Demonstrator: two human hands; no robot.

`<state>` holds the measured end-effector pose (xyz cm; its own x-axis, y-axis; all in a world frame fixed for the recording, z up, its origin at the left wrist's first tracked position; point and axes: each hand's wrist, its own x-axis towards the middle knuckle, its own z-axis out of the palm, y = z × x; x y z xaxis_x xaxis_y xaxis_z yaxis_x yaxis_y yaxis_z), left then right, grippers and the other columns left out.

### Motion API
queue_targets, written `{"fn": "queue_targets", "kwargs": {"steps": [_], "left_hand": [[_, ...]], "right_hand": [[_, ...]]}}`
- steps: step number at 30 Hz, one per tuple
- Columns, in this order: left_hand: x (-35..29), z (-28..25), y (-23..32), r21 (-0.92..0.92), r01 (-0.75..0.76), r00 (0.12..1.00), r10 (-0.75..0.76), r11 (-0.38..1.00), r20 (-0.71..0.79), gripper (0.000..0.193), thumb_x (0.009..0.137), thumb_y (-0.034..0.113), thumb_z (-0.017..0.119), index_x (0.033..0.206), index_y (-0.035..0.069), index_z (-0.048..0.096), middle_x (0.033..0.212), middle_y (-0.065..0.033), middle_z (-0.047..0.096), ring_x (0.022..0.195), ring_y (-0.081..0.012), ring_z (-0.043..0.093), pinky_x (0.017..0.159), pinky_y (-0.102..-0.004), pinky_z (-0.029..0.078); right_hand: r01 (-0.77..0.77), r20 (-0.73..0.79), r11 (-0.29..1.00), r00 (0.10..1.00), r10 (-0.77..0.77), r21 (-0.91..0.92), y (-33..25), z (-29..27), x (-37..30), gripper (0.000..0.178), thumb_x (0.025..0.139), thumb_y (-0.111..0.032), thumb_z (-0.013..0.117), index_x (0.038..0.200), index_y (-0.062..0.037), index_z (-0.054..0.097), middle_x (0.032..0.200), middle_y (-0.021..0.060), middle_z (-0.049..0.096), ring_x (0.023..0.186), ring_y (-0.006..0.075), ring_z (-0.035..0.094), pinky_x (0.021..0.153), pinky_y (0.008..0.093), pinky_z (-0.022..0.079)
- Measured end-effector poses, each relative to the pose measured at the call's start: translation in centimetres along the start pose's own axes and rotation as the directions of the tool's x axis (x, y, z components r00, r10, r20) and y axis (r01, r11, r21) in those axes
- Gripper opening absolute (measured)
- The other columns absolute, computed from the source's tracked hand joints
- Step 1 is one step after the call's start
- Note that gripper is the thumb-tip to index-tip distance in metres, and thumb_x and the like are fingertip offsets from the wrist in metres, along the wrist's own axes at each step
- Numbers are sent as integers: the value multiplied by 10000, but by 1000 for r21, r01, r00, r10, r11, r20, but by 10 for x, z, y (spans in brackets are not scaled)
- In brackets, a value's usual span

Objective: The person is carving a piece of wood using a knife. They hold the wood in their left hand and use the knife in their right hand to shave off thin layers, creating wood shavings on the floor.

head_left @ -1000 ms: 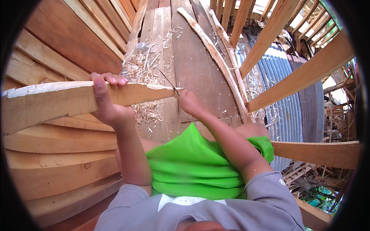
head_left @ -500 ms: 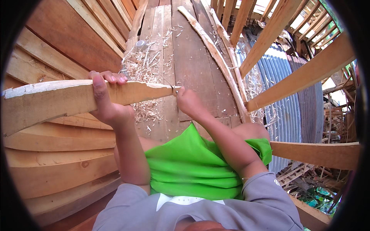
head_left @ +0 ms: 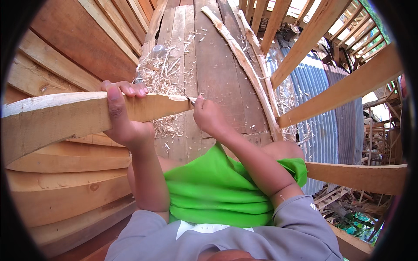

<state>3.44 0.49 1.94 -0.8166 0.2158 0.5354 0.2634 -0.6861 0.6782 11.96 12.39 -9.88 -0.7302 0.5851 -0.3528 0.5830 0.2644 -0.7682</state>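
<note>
My left hand (head_left: 123, 117) is wrapped round a long, curved wooden board (head_left: 56, 117), thumb on the near side and fingers over its far edge. The board runs in from the left and narrows to a tip; its upper edge is pale and freshly cut. Beside that tip my right hand (head_left: 209, 114) is closed on a knife. Only the knife's thin, dark blade (head_left: 185, 93) shows, crossing the board's narrow end; its handle is hidden in my fist.
Wood shavings (head_left: 163, 76) lie on the plank floor, with a clear cup (head_left: 158, 51) among them. Two peeled poles (head_left: 237, 54) lie to the right, beside wooden railing posts (head_left: 339, 95) and corrugated metal sheets (head_left: 318, 87). Stepped timber planks (head_left: 65, 191) form the left wall.
My right hand has moved a little to the left with the knife, further along the board's narrow end. My left hand keeps its grip and has shifted only slightly right.
</note>
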Motion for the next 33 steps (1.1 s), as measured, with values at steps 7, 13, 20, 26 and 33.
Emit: {"fn": "queue_targets", "kwargs": {"steps": [7,13,20,26,33], "left_hand": [[4,12,-1,24,-12,996,15,1000,-89,208,925,233,631,940,67,509,732,-37,477,674,-162,500,699,-344,446],[-1,2,0,27,-17,992,20,999,-124,209,918,215,640,962,55,512,736,-45,478,676,-170,497,695,-340,457],[0,19,-1,60,-88,965,100,994,-244,120,945,122,583,924,16,531,718,-61,504,644,-162,524,655,-310,476],[1,8,0,17,-59,972,61,998,-227,142,923,141,594,936,17,527,732,-69,507,663,-169,530,671,-314,475],[-2,11,-1,-21,-18,994,16,1000,-107,217,805,41,572,1007,10,496,798,-93,524,751,-193,540,798,-353,474]], "right_hand": [[-4,-302,998,953,24,67,90,24,49,628,1017,-343,277,726,116,592,770,373,585,799,542,589,775,575,445],[117,-151,991,983,-106,65,14,20,8,606,1015,-338,271,770,102,607,819,368,596,837,519,608,801,569,448],[-5,-153,999,988,13,48,67,24,46,595,1026,-328,264,849,92,646,841,338,632,842,489,624,812,554,470],[252,-139,968,959,-248,13,7,10,12,630,1028,-330,240,767,96,624,793,342,614,795,514,609,782,571,460],[-5,-139,998,990,14,68,81,19,53,637,1026,-353,244,748,101,593,748,359,571,758,523,588,722,559,454]]}}
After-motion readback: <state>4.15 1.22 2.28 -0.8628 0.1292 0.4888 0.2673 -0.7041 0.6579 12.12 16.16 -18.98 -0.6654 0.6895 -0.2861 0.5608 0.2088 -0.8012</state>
